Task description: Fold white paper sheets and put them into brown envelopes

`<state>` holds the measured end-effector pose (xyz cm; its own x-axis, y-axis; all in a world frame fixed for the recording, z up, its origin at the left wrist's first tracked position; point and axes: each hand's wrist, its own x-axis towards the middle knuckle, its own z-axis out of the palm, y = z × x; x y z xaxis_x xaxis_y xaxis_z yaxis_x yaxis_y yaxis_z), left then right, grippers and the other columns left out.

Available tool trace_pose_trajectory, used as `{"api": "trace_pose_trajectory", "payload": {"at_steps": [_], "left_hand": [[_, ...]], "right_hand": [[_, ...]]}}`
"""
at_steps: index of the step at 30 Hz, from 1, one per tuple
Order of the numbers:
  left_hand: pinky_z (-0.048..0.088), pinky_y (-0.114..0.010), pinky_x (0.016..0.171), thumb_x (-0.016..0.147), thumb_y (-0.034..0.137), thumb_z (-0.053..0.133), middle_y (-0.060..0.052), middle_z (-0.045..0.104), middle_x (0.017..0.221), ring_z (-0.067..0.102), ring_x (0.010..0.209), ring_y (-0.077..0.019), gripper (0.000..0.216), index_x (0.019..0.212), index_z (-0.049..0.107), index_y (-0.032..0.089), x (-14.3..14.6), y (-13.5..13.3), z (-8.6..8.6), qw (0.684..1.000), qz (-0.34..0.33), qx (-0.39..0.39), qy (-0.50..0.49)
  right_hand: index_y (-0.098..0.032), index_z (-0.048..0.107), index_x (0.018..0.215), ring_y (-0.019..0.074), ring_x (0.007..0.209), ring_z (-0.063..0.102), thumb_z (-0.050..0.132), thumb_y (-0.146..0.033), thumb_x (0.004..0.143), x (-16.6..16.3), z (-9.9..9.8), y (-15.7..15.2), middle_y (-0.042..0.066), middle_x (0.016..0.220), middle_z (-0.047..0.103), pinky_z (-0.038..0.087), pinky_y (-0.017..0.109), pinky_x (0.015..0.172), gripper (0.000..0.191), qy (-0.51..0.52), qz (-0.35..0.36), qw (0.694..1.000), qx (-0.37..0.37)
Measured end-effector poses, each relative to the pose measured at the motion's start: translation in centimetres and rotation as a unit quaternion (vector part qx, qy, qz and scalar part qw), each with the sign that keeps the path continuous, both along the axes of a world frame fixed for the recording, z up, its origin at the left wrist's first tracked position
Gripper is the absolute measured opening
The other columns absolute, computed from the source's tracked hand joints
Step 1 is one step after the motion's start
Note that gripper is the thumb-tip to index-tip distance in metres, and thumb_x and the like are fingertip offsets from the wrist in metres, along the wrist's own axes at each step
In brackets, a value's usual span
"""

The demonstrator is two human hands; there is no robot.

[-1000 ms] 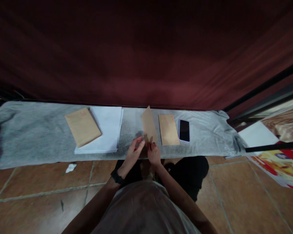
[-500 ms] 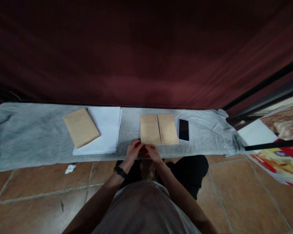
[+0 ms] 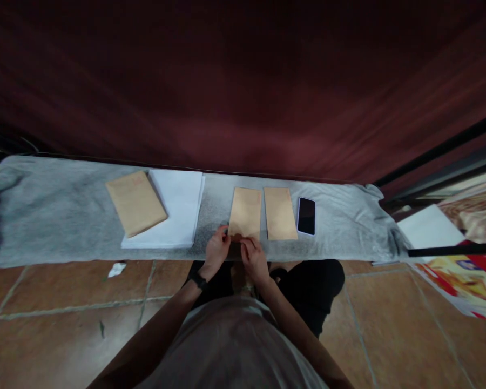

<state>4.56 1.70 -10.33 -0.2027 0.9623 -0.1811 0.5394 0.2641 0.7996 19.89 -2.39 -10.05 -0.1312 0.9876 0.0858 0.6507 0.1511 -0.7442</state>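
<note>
A brown paper envelope (image 3: pixel 245 209) lies on the grey cloth in front of me. My left hand (image 3: pixel 217 250) pinches its near left corner, the thumb and fingers closed. At the middle of the near edge my right hand (image 3: pixel 254 260) grips the same envelope with bent fingers; the thumb is partly hidden. A small red mark shows near the envelope's far right corner. To its right, a narrow gap apart, lies a second brown envelope (image 3: pixel 281 213), with neither hand touching it.
A phone (image 3: pixel 306 216) lies right of the envelopes. On the left, a stack of brown envelopes (image 3: pixel 136 204) overlaps white paper sheets (image 3: pixel 181 208). The grey cloth (image 3: pixel 65 216) covers a narrow bench against a dark red curtain (image 3: pixel 243 97). A black bar (image 3: pixel 453 249) crosses at right.
The held envelope has shifted slightly left and turned, so a gap has opened between it and the second envelope. My left hand has moved a little left and down. The view has tilted slightly.
</note>
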Motion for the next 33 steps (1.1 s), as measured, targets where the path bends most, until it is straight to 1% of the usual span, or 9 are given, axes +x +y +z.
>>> {"api": "trace_pose_trajectory", "payload": {"at_steps": [3,6,11,17,20,22,25,27,33], "left_hand": [[0.052,-0.033,0.076,0.094,0.018,0.052,-0.009,0.076,0.09,0.073,0.081,-0.0243,0.038,0.13,0.063,0.02,0.5,-0.4,0.9,0.993,-0.045,-0.023,0.105],[0.053,-0.033,0.076,0.099,0.022,0.043,-0.013,0.076,0.103,0.074,0.087,-0.0257,0.041,0.137,0.058,0.021,1.0,-0.8,1.6,0.961,-0.121,-0.042,0.245],[0.055,-0.036,0.076,0.103,0.023,0.035,-0.016,0.071,0.116,0.072,0.096,-0.0281,0.046,0.147,0.047,0.018,1.5,-1.3,2.2,0.924,-0.193,-0.034,0.328],[0.055,-0.041,0.085,0.102,0.018,0.035,-0.018,0.067,0.121,0.066,0.109,-0.0304,0.046,0.146,0.048,0.016,2.2,-2.0,3.0,0.885,-0.221,-0.027,0.41],[0.052,-0.045,0.094,0.1,0.014,0.033,-0.02,0.065,0.126,0.062,0.114,-0.0319,0.047,0.143,0.052,0.012,2.2,-2.2,2.8,0.873,-0.225,0.009,0.433],[0.047,-0.048,0.105,0.098,0.01,0.033,-0.02,0.058,0.142,0.056,0.128,-0.0325,0.049,0.144,0.052,0.012,2.0,-2.3,2.4,0.866,-0.248,0.056,0.432],[0.035,-0.048,0.118,0.097,0.008,0.035,-0.01,0.044,0.16,0.039,0.147,-0.0281,0.054,0.147,0.05,0.02,1.6,-2.5,1.4,0.858,-0.306,0.116,0.396],[0.032,-0.049,0.121,0.097,0.008,0.037,-0.006,0.044,0.161,0.035,0.15,-0.0254,0.055,0.147,0.05,0.024,1.4,-2.6,0.8,0.857,-0.331,0.128,0.374],[0.032,-0.051,0.121,0.096,0.009,0.038,-0.006,0.047,0.159,0.036,0.15,-0.0252,0.055,0.147,0.05,0.025,1.2,-2.6,0.2,0.856,-0.341,0.127,0.366]], "right_hand": [[-0.014,0.054,0.145,0.0246,0.142,0.047,0.04,-0.025,0.104,0.6,-0.3,-0.4,0.013,0.15,0.055,0.034,0.044,0.121,0.044,-0.145,0.042,0.986,0.064],[-0.016,0.041,0.156,0.0271,0.15,0.036,0.044,-0.029,0.105,0.8,-0.9,-0.8,0.012,0.161,0.042,0.026,0.049,0.125,0.053,-0.223,0.063,0.97,0.072],[-0.016,0.036,0.159,0.0299,0.153,0.031,0.045,-0.033,0.105,0.6,-2.0,-1.2,0.015,0.165,0.032,0.025,0.052,0.124,0.057,-0.263,0.05,0.96,0.08],[-0.013,0.034,0.159,0.0305,0.153,0.031,0.041,-0.036,0.106,1.0,-2.5,-1.4,0.018,0.165,0.031,0.028,0.053,0.122,0.058,-0.271,0.023,0.958,0.093],[-0.01,0.035,0.159,0.0299,0.152,0.032,0.039,-0.038,0.107,1.4,-2.5,-1.4,0.019,0.164,0.032,0.029,0.052,0.122,0.059,-0.271,0.015,0.958,0.095],[-0.008,0.035,0.158,0.0298,0.152,0.032,0.038,-0.039,0.107,1.6,-2.6,-1.5,0.02,0.164,0.033,0.029,0.051,0.122,0.06,-0.272,0.01,0.957,0.096],[-0.005,0.035,0.157,0.03,0.153,0.031,0.035,-0.041,0.108,1.8,-2.7,-1.6,0.021,0.163,0.034,0.029,0.051,0.122,0.061,-0.27,0.003,0.958,0.1],[-0.005,0.036,0.157,0.0302,0.153,0.031,0.035,-0.041,0.108,1.8,-2.7,-1.7,0.022,0.162,0.035,0.03,0.051,0.122,0.061,-0.265,0.0,0.959,0.104],[-0.007,0.041,0.154,0.0297,0.149,0.036,0.042,-0.033,0.105,2.0,-2.1,-1.5,0.022,0.16,0.04,0.031,0.05,0.12,0.055,-0.24,-0.002,0.966,0.096]]}}
